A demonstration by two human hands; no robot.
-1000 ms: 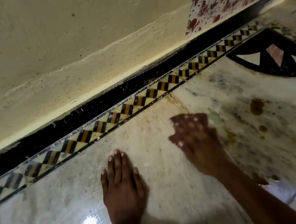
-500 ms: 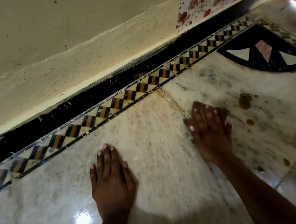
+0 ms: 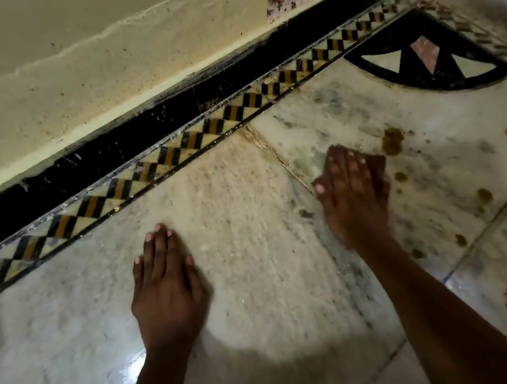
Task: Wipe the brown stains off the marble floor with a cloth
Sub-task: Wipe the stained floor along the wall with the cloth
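Head view looks down on a marble floor edged by a checkered border under a cream wall. Brown stains dot its right side. Left hand lies flat, fingers straight; right hand presses a brown cloth down with straight fingers, near the stains.

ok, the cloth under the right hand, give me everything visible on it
Little of the cloth shows: a dark brownish corner with a straight edge peeks out past the fingertips of the right hand, which lies flat over the rest, fingers straight, pressing it onto the marble floor. It looks thin and flat; the picture is too blurred for weave or true colour. It sits just right of a tile joint, and the nearest brown stain lies just beyond its far right corner, apart from it.
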